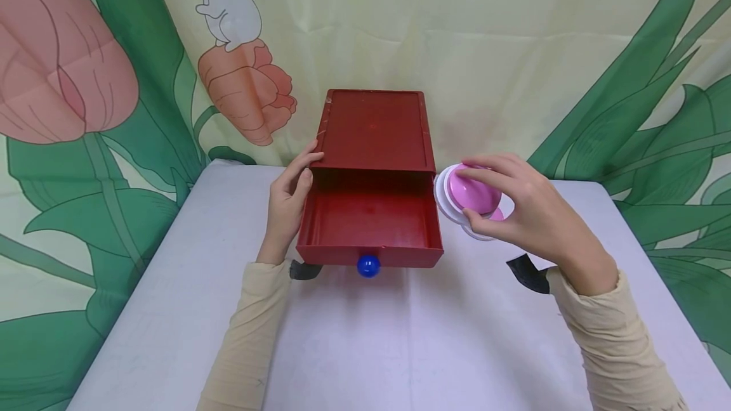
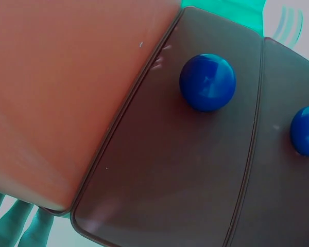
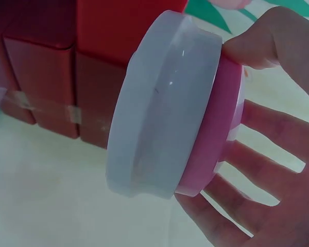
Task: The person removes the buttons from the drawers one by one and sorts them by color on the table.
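Note:
A red drawer cabinet (image 1: pixel 374 129) stands on the table with its top drawer (image 1: pixel 368 249) pulled out. Nothing lies in the visible part of that drawer. My left hand (image 1: pixel 287 205) rests against the cabinet's left side, fingers fairly straight. To the right of the drawer, my right hand (image 1: pixel 531 211) holds a round pink-and-white thing (image 3: pixel 159 113) by its pink part, thumb and fingers around the rim. Its exact kind is unclear. A blue knob (image 1: pixel 368 266) sits on the drawer front; the left wrist view shows a blue knob (image 2: pixel 207 82) on each of two drawer fronts.
The white table (image 1: pixel 365 347) extends in front and to both sides. Behind the cabinet hangs a printed cloth (image 1: pixel 485 49) with leaves, a tulip and a carrot. A black strap piece (image 1: pixel 528 273) shows at the right wrist.

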A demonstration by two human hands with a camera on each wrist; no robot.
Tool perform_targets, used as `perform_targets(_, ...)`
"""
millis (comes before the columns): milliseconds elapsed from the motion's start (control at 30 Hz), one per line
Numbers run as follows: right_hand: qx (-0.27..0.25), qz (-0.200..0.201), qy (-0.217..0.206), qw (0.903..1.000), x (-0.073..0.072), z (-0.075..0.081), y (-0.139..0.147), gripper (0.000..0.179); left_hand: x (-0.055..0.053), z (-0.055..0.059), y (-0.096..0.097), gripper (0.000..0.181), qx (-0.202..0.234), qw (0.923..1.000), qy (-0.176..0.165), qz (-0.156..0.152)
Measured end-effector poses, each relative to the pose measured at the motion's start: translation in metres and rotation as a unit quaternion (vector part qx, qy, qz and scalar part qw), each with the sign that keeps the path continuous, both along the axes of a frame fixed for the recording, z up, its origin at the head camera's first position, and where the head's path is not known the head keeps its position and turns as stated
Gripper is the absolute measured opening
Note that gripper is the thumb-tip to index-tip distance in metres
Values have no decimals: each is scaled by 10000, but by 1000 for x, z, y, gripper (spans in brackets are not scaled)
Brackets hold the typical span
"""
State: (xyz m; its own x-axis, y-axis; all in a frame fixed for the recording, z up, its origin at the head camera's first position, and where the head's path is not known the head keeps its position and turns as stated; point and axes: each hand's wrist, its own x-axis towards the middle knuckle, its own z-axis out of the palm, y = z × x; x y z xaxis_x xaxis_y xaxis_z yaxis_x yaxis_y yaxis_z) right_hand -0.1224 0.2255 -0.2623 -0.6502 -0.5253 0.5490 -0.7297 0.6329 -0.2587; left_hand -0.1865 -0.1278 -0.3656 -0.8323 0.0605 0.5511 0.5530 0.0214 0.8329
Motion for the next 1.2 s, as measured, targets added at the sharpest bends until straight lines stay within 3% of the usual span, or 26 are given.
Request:
perform_targets(400,33,-306,-163,9994,-5,-14,19,57,1,1,1,35,24,10000,-39,-5)
perform_targets(667,59,-631,-396,9972,-10,-26,31,57,19,26,7,36,-14,9997,-251,7)
perform_targets(767,80,-751,-467,9961,-12,-31,36,55,20,27,7,36,5,9996,-267,-4)
perform_targets(1033,136,-1130,-731,9908,-15,-45,50,54,1,3,1,35,44,9999,-100,-6)
perform_targets(1200,111,-1270,-856,9881,-18,-53,59,54,-1,0,1,35,57,10000,12,-32)
